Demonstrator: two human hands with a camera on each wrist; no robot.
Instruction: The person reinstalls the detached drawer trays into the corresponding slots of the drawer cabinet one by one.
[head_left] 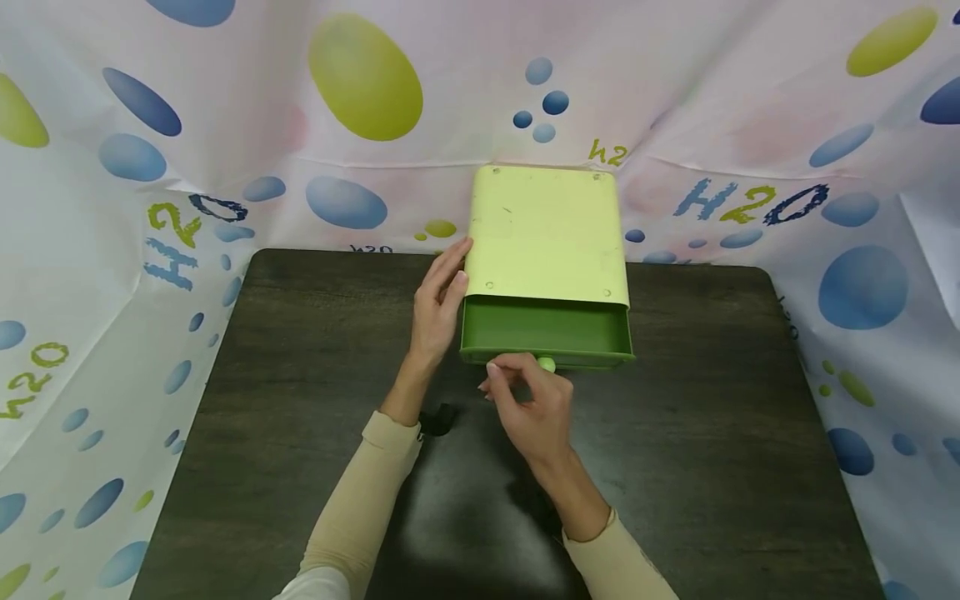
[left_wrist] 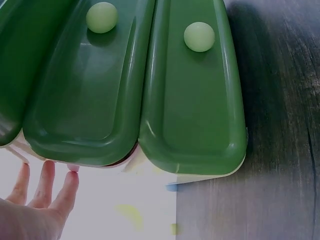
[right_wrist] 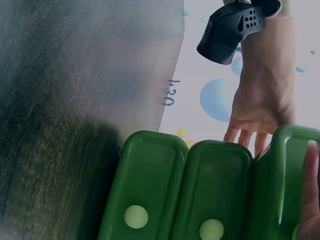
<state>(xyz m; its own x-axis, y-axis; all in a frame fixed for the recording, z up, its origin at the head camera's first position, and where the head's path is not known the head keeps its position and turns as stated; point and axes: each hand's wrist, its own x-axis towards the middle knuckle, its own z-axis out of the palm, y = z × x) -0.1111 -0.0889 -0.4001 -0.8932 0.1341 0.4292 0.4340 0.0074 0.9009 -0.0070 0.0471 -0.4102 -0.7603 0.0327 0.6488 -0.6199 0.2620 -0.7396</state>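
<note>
A small chest of drawers has a pale yellow-green casing (head_left: 547, 233) and green drawers; its top drawer (head_left: 547, 329) is pulled partway out, and no contents show in it. My left hand (head_left: 438, 308) rests with extended fingers against the casing's left side. At the drawer's front is my right hand (head_left: 532, 404), fingers bent loosely, the tips left of the round knob (head_left: 547, 364). In the right wrist view one straight finger (right_wrist: 311, 160) lies against the drawer front. The two lower drawers (left_wrist: 82, 95) (left_wrist: 195, 105), each with a round knob, are closed.
The chest stands at the back of a dark wooden table (head_left: 712, 433). A white sheet (head_left: 465, 83) with coloured spots hangs behind and beside the table. A black wrist device (right_wrist: 227, 32) sits on the left wrist.
</note>
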